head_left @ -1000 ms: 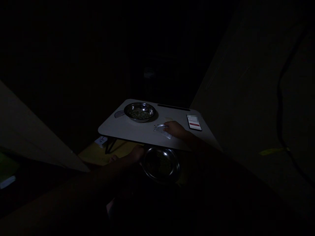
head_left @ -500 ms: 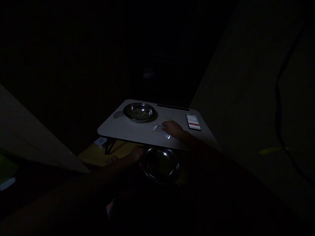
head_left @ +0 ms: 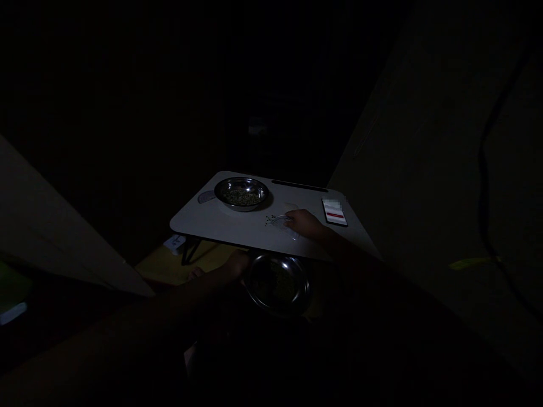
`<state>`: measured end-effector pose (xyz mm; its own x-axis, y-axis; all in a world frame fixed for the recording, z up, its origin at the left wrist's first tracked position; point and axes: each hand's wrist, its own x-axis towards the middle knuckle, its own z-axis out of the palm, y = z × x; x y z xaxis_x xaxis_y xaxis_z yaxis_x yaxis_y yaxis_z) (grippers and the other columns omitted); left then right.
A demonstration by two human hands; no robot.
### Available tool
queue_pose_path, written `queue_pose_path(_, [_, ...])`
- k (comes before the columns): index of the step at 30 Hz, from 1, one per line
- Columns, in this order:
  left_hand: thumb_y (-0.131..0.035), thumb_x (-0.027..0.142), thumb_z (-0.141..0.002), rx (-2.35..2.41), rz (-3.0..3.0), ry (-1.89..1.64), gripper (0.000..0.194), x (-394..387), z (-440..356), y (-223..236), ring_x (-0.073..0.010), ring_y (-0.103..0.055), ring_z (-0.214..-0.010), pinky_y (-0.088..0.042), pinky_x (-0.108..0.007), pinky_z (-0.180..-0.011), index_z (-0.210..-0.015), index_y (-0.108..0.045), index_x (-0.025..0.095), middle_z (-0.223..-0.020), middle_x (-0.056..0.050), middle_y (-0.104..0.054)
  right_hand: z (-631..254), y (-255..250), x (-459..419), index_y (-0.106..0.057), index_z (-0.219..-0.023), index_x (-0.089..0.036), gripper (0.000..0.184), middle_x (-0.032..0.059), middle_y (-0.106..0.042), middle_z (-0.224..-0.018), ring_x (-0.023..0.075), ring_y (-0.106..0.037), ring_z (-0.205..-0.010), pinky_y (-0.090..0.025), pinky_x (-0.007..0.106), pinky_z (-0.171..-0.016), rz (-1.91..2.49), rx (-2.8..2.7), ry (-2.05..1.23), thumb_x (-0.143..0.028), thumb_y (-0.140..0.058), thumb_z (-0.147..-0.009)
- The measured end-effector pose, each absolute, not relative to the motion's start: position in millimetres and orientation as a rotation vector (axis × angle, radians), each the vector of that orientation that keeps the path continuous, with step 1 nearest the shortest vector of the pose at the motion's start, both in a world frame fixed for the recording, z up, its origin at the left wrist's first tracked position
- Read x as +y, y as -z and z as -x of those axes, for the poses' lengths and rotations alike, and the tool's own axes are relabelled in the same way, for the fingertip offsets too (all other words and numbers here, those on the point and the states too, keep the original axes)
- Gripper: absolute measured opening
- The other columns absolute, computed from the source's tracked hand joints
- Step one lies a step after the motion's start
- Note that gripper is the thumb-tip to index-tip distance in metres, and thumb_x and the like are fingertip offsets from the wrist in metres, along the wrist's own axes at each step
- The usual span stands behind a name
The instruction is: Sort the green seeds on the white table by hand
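Tipped flatter than 0.5 seconds ago, its glare gone, a clear half-round piece rests on the white surface. From left to right: a steel bowl of grains; the left hand at the rim of a 2nd bowl, too dark to tell if it grips; loose grains by the piece's curved edge; the right hand, pinching the piece; a phone. A hasty push could scatter grains; a slack left hold could tip the 2nd bowl.
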<state>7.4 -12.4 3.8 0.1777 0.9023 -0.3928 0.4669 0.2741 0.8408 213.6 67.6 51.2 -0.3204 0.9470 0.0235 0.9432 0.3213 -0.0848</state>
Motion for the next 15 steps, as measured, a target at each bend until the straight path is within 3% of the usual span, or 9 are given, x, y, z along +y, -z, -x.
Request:
queue_pose_path(10, [-0.042,0.004,-0.059,1.399,-1.472,-0.483,0.024,-8.3,-3.5,-1.5,-0.0086,-0.043,-0.038,-0.032,-0.02,-0.041,-0.038,-0.045,0.013,-0.034,0.002,-0.043,-208.5,-50.6,73.4,-0.058,-0.093,-0.016,0.028,0.008,-0.06,-0.093,0.0161,-0.052,-0.084,-0.034,0.022,-0.067,1.798,-2.485,-0.028,-0.033,-0.043,-0.076])
queue_pose_path(15, [-0.04,0.006,-0.061,1.456,-1.37,-0.518,0.023,-14.7,-6.8,-9.5,-0.0096,-0.042,-0.036,-0.031,-0.021,-0.039,-0.04,-0.046,0.013,-0.035,0.002,-0.045,-211.2,-48.5,71.6,-0.055,-0.1,-0.017,0.03,0.0067,-0.059,-0.098,0.0154,-0.052,-0.088,-0.034,0.021,-0.07,1.728,-2.493,-0.08,-0.031,-0.044,-0.075])
